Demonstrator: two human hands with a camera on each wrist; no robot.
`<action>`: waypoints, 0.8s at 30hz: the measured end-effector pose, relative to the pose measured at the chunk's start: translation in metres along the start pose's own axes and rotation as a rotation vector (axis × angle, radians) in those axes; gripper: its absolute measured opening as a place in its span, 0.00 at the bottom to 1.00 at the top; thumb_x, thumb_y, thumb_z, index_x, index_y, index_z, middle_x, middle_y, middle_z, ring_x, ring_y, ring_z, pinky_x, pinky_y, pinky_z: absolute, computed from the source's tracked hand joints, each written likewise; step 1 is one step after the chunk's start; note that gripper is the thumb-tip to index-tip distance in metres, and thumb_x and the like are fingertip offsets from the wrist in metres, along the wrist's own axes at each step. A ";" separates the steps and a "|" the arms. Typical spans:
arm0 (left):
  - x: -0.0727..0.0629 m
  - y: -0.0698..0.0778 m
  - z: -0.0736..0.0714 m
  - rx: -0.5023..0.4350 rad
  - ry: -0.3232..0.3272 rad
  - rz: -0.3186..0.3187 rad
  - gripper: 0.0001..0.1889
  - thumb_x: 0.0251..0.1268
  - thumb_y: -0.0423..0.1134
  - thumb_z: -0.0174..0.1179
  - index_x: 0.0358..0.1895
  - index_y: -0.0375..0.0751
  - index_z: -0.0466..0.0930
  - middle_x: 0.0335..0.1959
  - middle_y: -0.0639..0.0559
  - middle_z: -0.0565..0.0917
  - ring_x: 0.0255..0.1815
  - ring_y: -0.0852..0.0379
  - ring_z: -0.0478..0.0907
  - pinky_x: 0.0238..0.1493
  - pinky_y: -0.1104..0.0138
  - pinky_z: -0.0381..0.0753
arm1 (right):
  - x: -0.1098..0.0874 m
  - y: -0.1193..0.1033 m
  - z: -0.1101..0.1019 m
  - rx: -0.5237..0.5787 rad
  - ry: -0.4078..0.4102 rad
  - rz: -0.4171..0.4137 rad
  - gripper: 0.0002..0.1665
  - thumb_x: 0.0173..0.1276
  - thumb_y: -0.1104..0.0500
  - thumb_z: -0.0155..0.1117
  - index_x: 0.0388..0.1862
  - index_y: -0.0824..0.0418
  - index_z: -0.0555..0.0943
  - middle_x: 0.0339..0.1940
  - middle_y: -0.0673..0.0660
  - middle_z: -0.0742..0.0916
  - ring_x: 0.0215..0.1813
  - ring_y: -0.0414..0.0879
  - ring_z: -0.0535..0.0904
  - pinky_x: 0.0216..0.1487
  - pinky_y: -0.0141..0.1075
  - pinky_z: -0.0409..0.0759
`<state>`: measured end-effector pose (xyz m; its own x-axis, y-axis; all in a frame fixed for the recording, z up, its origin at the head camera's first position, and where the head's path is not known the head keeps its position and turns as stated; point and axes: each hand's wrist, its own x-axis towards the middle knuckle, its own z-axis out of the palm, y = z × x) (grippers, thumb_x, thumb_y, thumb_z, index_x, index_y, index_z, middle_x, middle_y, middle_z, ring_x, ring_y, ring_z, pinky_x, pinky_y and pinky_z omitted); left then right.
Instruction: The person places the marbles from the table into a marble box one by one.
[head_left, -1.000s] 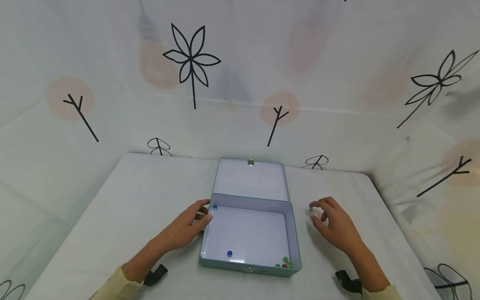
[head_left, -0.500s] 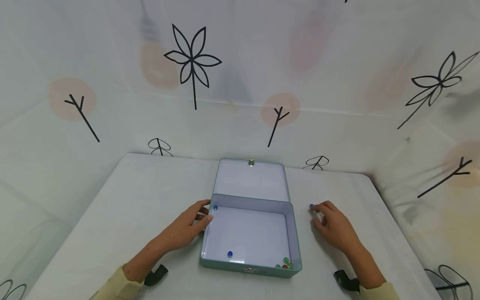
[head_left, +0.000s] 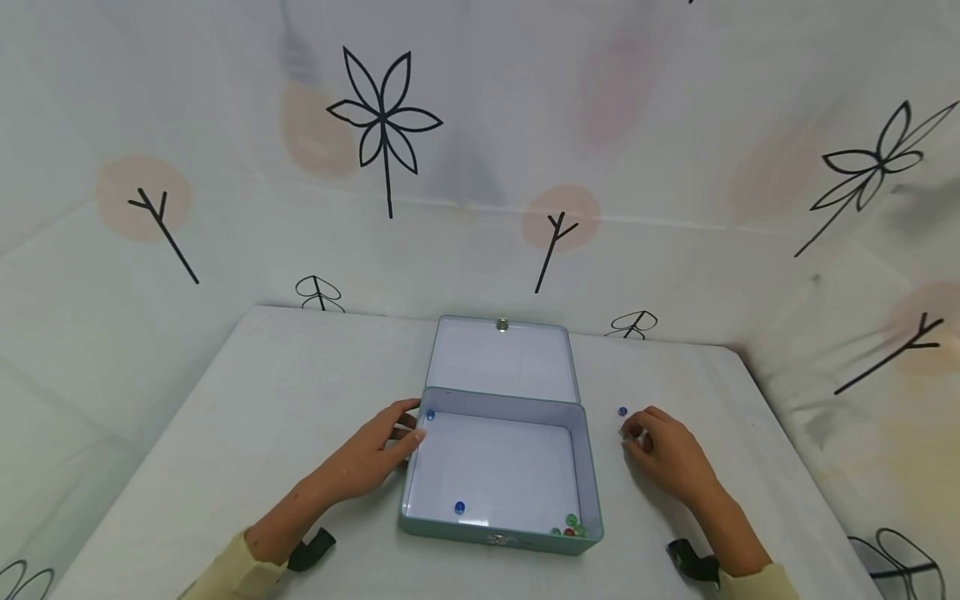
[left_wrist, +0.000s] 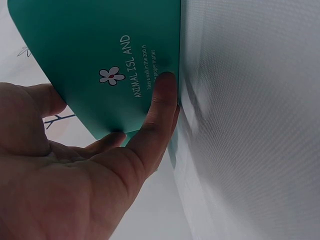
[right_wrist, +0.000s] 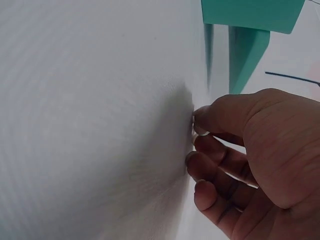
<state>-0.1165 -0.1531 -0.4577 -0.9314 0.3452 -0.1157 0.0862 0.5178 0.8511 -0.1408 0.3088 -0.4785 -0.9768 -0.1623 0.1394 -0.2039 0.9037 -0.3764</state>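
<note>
A shallow green tin box (head_left: 501,542) lies on the table with its hinged lid (head_left: 502,358) laid back. My left hand (head_left: 369,454) grips the box's left side, the thumb at the rim. In the left wrist view, its fingers (left_wrist: 162,95) press the printed outer wall. Inside are two blue marbles (head_left: 460,507) and, in the front right corner, green marbles (head_left: 572,520) with a red marble (head_left: 569,532). To the right of the box, my right hand (head_left: 669,457) pinches what looks like a small clear marble (right_wrist: 201,131), mostly hidden by the fingertips. A loose blue marble (head_left: 622,411) sits just beyond it.
A white cloth covers the table (head_left: 315,367). Behind it hangs a patterned backdrop (head_left: 465,208) with plant drawings, also along both sides. Dark straps (head_left: 692,560) sit at both wrists.
My right hand has come down and slightly toward me, its fingertips drawing together on the clear marble. The blue marble beside it now shows apart from the fingers. My left hand stays put.
</note>
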 end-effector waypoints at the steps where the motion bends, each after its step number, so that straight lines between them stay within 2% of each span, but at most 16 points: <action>1: 0.000 0.000 0.000 -0.003 -0.002 0.000 0.35 0.84 0.55 0.54 0.84 0.43 0.58 0.70 0.44 0.77 0.71 0.43 0.77 0.66 0.49 0.83 | 0.000 0.000 0.000 0.000 -0.001 0.001 0.11 0.63 0.69 0.76 0.42 0.59 0.87 0.37 0.50 0.83 0.35 0.43 0.74 0.32 0.33 0.75; 12: 0.000 0.000 0.000 -0.012 -0.008 0.003 0.35 0.84 0.55 0.54 0.84 0.43 0.58 0.70 0.43 0.77 0.71 0.42 0.76 0.64 0.50 0.84 | -0.001 -0.004 -0.007 -0.003 0.002 -0.020 0.10 0.63 0.68 0.76 0.42 0.59 0.87 0.38 0.50 0.84 0.35 0.42 0.76 0.32 0.33 0.76; 20: 0.001 -0.001 0.000 -0.013 -0.004 -0.002 0.35 0.84 0.55 0.54 0.84 0.43 0.58 0.70 0.44 0.76 0.71 0.42 0.76 0.63 0.51 0.85 | -0.006 -0.019 -0.023 0.023 0.055 -0.144 0.13 0.61 0.69 0.79 0.40 0.55 0.87 0.39 0.46 0.85 0.35 0.39 0.78 0.32 0.33 0.78; 24: 0.001 -0.001 0.000 -0.007 0.000 0.000 0.35 0.84 0.56 0.54 0.83 0.43 0.58 0.70 0.44 0.76 0.71 0.42 0.76 0.64 0.50 0.84 | -0.011 -0.032 -0.033 0.046 0.054 -0.208 0.16 0.60 0.70 0.79 0.40 0.51 0.87 0.39 0.41 0.85 0.35 0.36 0.78 0.34 0.34 0.80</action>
<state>-0.1169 -0.1532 -0.4591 -0.9312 0.3455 -0.1161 0.0836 0.5124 0.8547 -0.1215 0.2948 -0.4379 -0.9086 -0.3213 0.2667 -0.4050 0.8337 -0.3754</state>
